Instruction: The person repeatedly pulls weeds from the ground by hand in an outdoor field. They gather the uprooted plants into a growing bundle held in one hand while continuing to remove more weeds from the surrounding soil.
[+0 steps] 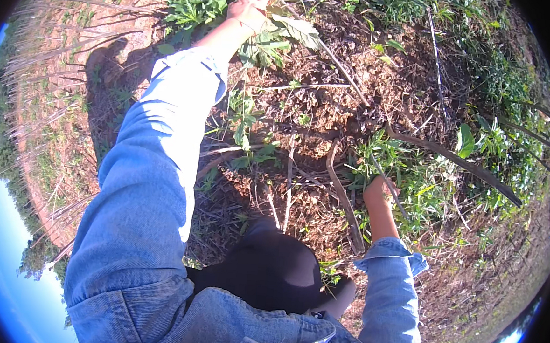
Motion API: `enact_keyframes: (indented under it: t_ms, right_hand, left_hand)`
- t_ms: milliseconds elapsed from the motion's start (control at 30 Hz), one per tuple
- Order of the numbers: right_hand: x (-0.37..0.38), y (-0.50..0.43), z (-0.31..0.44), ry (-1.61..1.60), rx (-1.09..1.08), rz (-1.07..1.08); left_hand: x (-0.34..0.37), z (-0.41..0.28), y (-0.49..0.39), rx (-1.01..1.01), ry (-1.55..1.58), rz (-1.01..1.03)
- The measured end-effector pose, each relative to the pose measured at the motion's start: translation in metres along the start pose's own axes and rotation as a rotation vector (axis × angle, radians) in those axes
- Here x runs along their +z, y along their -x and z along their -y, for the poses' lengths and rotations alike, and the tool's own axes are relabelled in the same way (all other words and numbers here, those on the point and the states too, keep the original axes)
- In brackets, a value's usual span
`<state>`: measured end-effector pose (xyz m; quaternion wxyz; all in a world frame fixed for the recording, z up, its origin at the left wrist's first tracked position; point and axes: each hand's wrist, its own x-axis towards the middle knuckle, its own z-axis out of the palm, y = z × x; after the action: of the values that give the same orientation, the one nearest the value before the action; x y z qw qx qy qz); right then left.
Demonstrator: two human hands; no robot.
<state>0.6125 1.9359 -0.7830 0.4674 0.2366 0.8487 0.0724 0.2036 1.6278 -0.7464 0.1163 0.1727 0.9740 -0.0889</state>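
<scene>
In the head view, my left hand point(248, 14) reaches to the top of the picture, among leafy green weeds point(195, 6). Large leaves point(299, 31) lie against it and just to its right; whether it grips them I cannot tell. Further down on the right, my right hand point(379, 192) is at the base of a clump of narrow-leaved weeds point(411, 166). Its fingers are partly hidden by the plants, and a thin stalk point(386, 181) crosses in front of it. Both arms wear light-blue denim sleeves.
A thick dry stem point(457, 160) slants across the weeds at the right. Another bent dry stem point(342, 195) lies between my hands on reddish soil point(320, 146). Many dry stalks point(62, 61) stand at the left. My dark-clothed knee point(272, 271) is below.
</scene>
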Motion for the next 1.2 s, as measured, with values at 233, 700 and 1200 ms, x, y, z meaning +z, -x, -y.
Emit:
enact_keyframes:
  t_ms: [233, 700, 1200]
  right_hand:
    - [-0.013, 0.012, 0.002, 0.099, -0.008, 0.008]
    - [-0.023, 0.018, 0.010, 0.117, -0.046, -0.007]
    - [-0.012, 0.011, -0.002, 0.044, 0.011, 0.000]
  left_hand:
    - [0.007, 0.001, -0.003, 0.268, -0.415, 0.116]
    - [0.034, 0.027, -0.031, 0.084, -0.394, 0.290]
    - [-0.003, -0.010, 0.064, 0.246, 0.027, 0.190]
